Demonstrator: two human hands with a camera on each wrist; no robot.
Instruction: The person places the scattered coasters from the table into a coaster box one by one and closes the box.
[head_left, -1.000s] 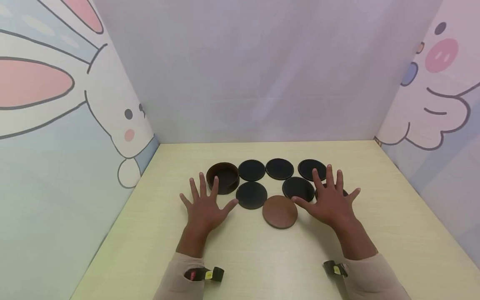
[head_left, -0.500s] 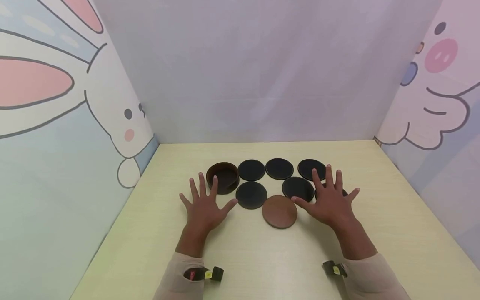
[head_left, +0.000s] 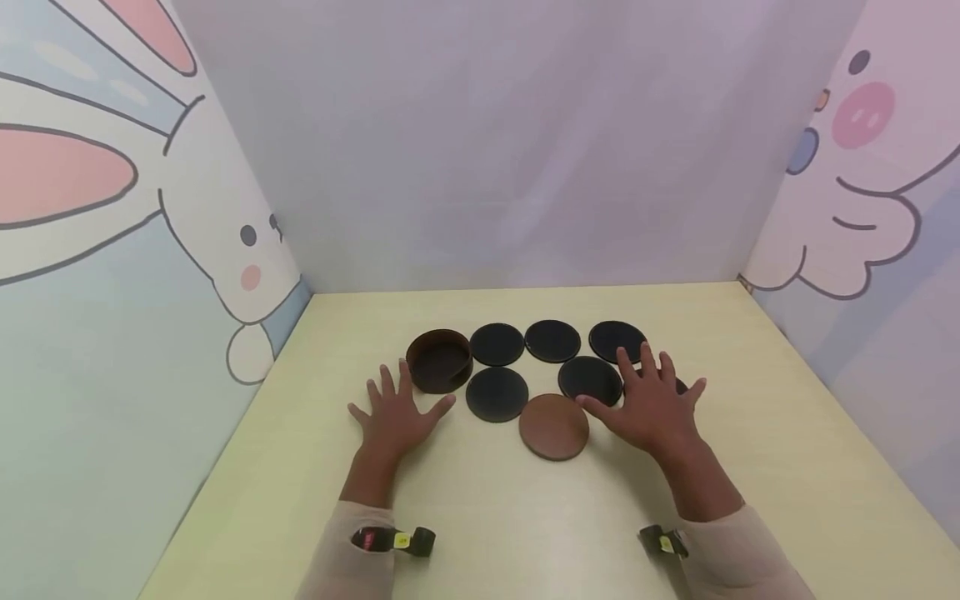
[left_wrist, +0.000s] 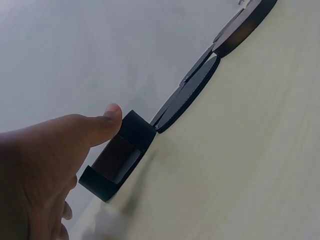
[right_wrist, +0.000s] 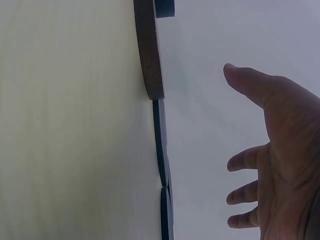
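My left hand (head_left: pixel 392 419), fingers spread, is nearest to a round dark-brown holder (head_left: pixel 441 383) with a raised wall. In the left wrist view the holder's black outer wall (left_wrist: pixel 139 129) has a cutout, and the thumb overlaps it; contact cannot be told. Several thin black round coasters (head_left: pixel 497 394) lie flat beside it. A thicker brown round disc (head_left: pixel 554 427) lies in front of them. My right hand (head_left: pixel 651 410) is spread over the right-hand coasters and partly hides one. In the right wrist view its fingers hold nothing and stand apart from the disc's edge (right_wrist: pixel 150 60).
A pale wooden table (head_left: pixel 487 517) carries everything. Behind it rises a plain light wall (head_left: pixel 510 150). Side walls with a cartoon rabbit (head_left: pixel 225 225) and a pink-snouted figure (head_left: pixel 862 192) bound the left and right.
The head view has shifted slightly. My left hand has moved left, its fingertips now at the holder's left edge instead of over it. My right hand has come slightly nearer. Coasters and disc have not moved.
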